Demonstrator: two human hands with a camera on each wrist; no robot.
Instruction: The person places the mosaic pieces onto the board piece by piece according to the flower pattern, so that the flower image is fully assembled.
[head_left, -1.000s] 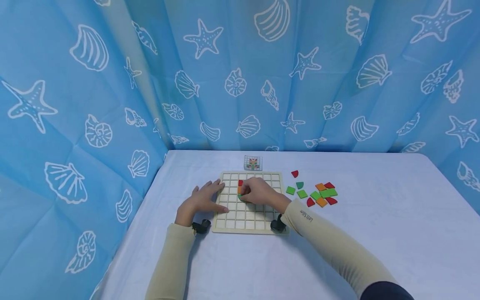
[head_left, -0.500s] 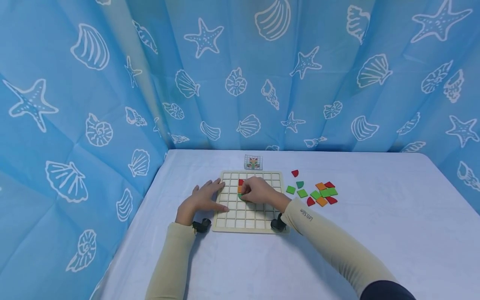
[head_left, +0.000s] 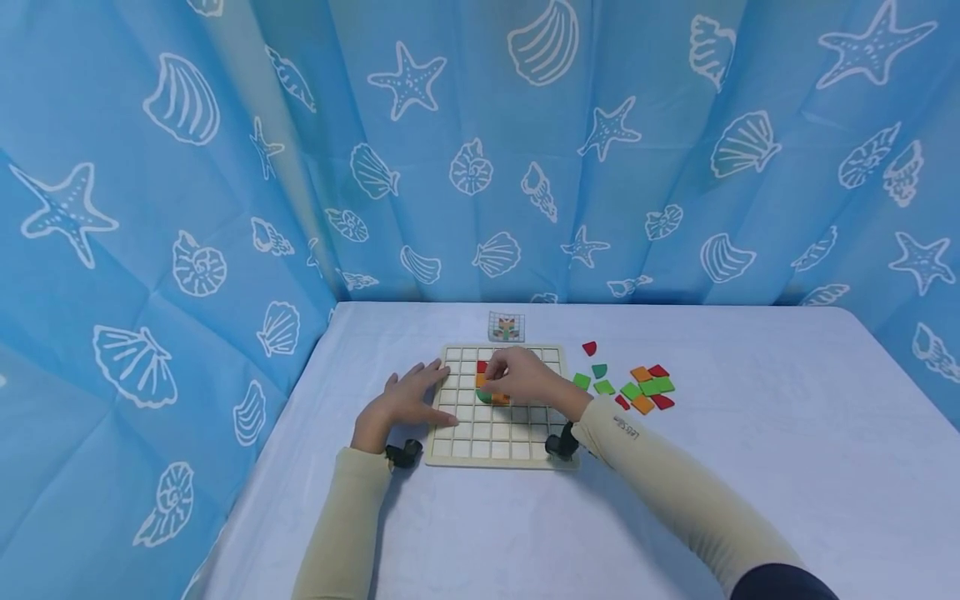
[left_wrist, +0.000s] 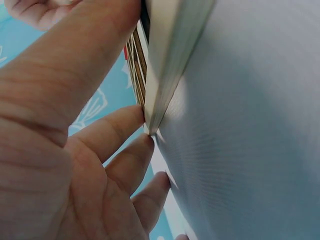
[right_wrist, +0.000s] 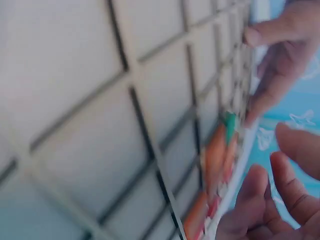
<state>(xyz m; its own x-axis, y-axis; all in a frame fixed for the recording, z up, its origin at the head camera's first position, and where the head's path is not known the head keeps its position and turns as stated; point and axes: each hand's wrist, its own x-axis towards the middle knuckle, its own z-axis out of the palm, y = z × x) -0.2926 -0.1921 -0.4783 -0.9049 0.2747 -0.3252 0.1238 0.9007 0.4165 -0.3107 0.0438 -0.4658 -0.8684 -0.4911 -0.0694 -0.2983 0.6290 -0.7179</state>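
A cream grid board (head_left: 480,450) lies on the white table. My left hand (head_left: 405,402) rests at its left edge, fingers spread, and the left wrist view shows the thumb and fingertips along the rim. Over the board, my right hand (head_left: 528,379) hovers above several tiles set in the cells. In the right wrist view its fingers (right_wrist: 295,192) are loosely bent, thumb and fingertips apart, with nothing between them. Beneath it show a red tile (head_left: 482,366), an orange tile (head_left: 481,380), a rounded green tile (head_left: 483,397) and another orange tile (head_left: 501,399). The hand hides further cells.
Loose red, orange and green tiles lie right of the board, among them a green square (head_left: 581,381) and a red quarter-round (head_left: 590,347). Behind the board lies a small pattern card (head_left: 506,327). A blue curtain (head_left: 465,208) with shell prints hangs around the table.
My right hand has lifted slightly and shifted right, off the tiles. An orange tile beside the green one is now uncovered. The left hand has stayed in place.
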